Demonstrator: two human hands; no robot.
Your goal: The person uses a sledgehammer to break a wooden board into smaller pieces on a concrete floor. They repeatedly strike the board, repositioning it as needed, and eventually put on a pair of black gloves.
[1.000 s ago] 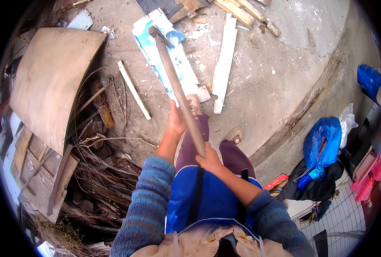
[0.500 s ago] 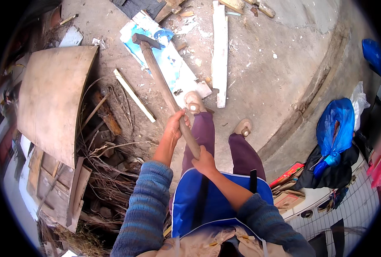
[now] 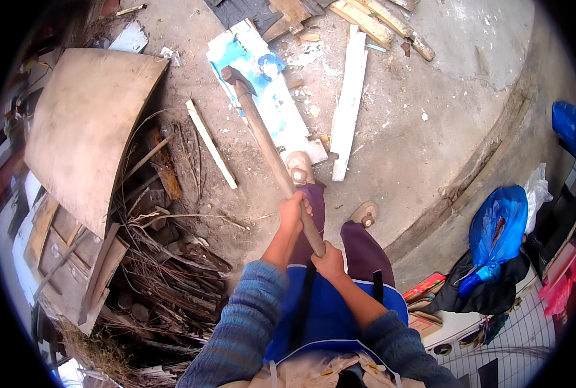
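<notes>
Both of my hands are wrapped around the wooden handle of an axe. My left hand grips it around the lower middle, and my right hand closes on the butt end near my blue apron. The rusty metal head points away from me, over a white board with blue patches on the ground. Whether the head touches the board I cannot tell. My left shoe is at the board's near end, and my right shoe stands apart on the concrete.
A long white plank and a thin wood strip lie either side of the board. To the left, a curved plywood sheet leans over piled sticks. Blue plastic bags sit at right beyond a concrete ledge.
My hands and the axe have shifted slightly right and toward me in the picture. The surroundings have shifted too as the view turned. Both hands keep their grip.
</notes>
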